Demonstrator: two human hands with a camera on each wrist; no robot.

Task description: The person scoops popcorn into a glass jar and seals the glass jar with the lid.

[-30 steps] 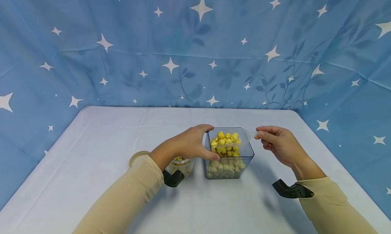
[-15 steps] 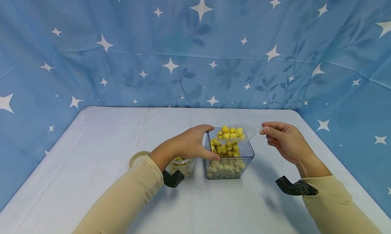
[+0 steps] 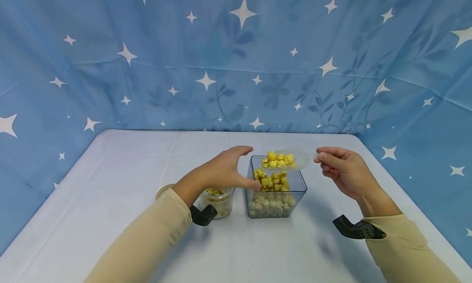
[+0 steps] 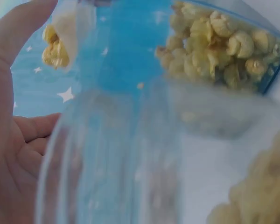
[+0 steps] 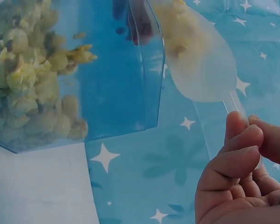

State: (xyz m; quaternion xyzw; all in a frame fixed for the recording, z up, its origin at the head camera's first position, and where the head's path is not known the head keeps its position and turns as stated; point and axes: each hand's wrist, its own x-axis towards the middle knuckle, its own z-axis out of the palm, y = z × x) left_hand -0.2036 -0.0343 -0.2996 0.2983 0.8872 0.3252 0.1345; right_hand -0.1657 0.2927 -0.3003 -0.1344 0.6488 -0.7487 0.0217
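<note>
A clear square container (image 3: 271, 205) partly filled with yellow popcorn (image 3: 271, 180) stands in the middle of the table. Above its opening hangs a translucent scoop (image 3: 304, 159) loaded with popcorn. My right hand (image 3: 341, 170) pinches the scoop's thin handle (image 5: 232, 103) between thumb and fingers. Spread at the container's left side is my left hand (image 3: 221, 168), its fingers off the rim and the thumb near the front left corner. Whether the thumb touches the wall, I cannot tell. Under the left wrist stands a round clear jar (image 3: 221, 205) with popcorn inside, partly covered by the arm.
A round gold-rimmed lid (image 3: 163, 190) lies left of the jar, mostly behind the left sleeve (image 3: 147, 238). White cloth covers the table (image 3: 121, 184). A blue star-patterned curtain (image 3: 177, 49) hangs behind it.
The scoop has risen out of the popcorn, now loaded, as my right hand moved right and slightly up. My left hand has let go of the container's rim and shifted left.
</note>
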